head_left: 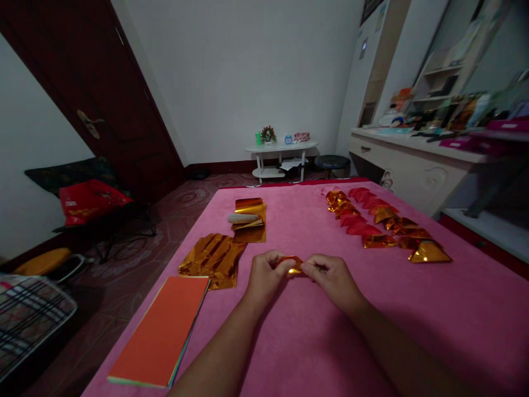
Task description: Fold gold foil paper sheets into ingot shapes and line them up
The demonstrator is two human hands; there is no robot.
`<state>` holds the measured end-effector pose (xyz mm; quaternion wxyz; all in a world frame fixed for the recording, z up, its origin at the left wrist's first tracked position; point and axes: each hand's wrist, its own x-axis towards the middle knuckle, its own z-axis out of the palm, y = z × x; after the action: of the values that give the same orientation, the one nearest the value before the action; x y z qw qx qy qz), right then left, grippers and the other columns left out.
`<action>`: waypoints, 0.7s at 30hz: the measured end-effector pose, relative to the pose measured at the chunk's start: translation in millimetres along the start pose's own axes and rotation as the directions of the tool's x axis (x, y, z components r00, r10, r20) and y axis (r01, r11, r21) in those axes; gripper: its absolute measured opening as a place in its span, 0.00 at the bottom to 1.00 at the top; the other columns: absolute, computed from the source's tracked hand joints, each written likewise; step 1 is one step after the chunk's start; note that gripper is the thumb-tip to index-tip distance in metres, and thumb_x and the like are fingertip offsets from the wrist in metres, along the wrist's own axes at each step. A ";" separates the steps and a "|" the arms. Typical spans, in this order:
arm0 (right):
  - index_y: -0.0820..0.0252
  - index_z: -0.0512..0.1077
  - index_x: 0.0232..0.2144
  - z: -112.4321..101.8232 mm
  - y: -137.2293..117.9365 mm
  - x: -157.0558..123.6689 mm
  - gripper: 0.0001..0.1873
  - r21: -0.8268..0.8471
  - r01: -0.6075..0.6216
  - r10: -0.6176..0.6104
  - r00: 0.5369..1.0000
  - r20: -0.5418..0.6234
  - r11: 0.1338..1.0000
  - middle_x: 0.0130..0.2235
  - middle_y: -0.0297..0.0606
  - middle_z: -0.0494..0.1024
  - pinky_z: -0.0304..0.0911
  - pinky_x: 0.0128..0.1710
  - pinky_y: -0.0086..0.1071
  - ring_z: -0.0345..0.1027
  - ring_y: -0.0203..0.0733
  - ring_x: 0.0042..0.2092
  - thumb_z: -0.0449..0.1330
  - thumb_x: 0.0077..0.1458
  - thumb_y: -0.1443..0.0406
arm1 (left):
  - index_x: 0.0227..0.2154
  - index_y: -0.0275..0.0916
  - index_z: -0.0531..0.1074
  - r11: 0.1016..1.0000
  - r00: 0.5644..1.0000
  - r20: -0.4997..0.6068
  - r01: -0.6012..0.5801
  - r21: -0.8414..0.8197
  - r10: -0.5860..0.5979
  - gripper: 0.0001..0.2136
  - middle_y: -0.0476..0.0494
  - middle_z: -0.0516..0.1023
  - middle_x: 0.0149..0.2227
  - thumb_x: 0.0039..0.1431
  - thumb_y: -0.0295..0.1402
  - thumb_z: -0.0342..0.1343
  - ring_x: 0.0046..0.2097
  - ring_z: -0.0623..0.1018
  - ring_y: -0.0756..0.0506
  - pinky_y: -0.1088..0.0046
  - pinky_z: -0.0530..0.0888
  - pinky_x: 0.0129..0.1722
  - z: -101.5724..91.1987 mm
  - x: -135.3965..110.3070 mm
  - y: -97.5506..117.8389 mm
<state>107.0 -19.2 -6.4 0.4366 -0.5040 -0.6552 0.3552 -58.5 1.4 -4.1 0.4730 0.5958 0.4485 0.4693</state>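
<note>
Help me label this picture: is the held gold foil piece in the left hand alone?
No, the left hand and the right hand both hold the gold foil piece, one at each end.

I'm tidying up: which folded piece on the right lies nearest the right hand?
The gold piece at the near end of the left row. The rest of that row lies farther back, and the right row farther from the right hand.

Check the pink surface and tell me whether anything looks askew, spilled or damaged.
Nothing looks spilled. The gold foil sheets just beyond the orange paper stack look wrinkled and uneven, unlike that flat stack. The foil piece between the left hand and right hand is too covered to judge.
</note>
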 end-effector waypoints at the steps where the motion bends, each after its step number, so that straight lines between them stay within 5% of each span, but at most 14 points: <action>1: 0.61 0.67 0.19 -1.6 -0.2 0.2 0.16 0.007 -0.005 0.005 1.000 -0.017 1.000 0.21 0.29 0.62 0.51 0.25 0.27 0.55 0.33 0.25 0.57 0.53 0.58 | 0.20 0.33 0.72 0.999 1.000 -0.009 0.008 -0.039 -0.009 0.10 0.50 0.72 0.18 0.49 0.35 0.60 0.21 0.68 0.53 0.79 0.62 0.22 -1.0 0.9 0.6; 10: 0.61 0.68 0.19 -6.6 -0.5 2.7 0.17 0.051 -0.058 0.062 0.995 -0.081 0.997 0.19 0.30 0.63 0.51 0.23 0.28 0.56 0.33 0.23 0.57 0.52 0.56 | 0.24 0.32 0.73 0.979 0.992 0.039 0.122 -0.161 -0.118 0.12 0.49 0.72 0.15 0.48 0.39 0.59 0.15 0.69 0.52 0.79 0.63 0.17 -6.0 3.4 6.2; 16: 0.61 0.67 0.18 -7.6 -0.1 3.1 0.19 0.085 -0.085 0.093 0.991 -0.097 0.993 0.18 0.31 0.64 0.51 0.22 0.28 0.56 0.33 0.22 0.57 0.52 0.54 | 0.16 0.37 0.64 0.987 0.984 -0.073 0.159 -0.032 -0.161 0.17 0.53 0.68 0.11 0.47 0.43 0.60 0.11 0.63 0.54 0.81 0.55 0.11 -7.7 1.7 8.3; 21: 0.61 0.67 0.17 -8.6 1.5 3.1 0.19 0.131 -0.119 0.132 0.987 -0.095 0.984 0.17 0.31 0.65 0.51 0.21 0.28 0.56 0.32 0.21 0.58 0.51 0.54 | 0.13 0.38 0.57 0.989 0.986 -0.154 0.082 0.122 -0.063 0.21 0.56 0.59 0.10 0.50 0.43 0.58 0.14 0.60 0.55 0.80 0.54 0.15 -11.9 3.7 -1.6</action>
<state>115.2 -15.6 -4.0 0.4773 -0.5336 -0.5751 0.3958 -69.7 7.0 -3.8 0.4155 0.5714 0.5333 0.4652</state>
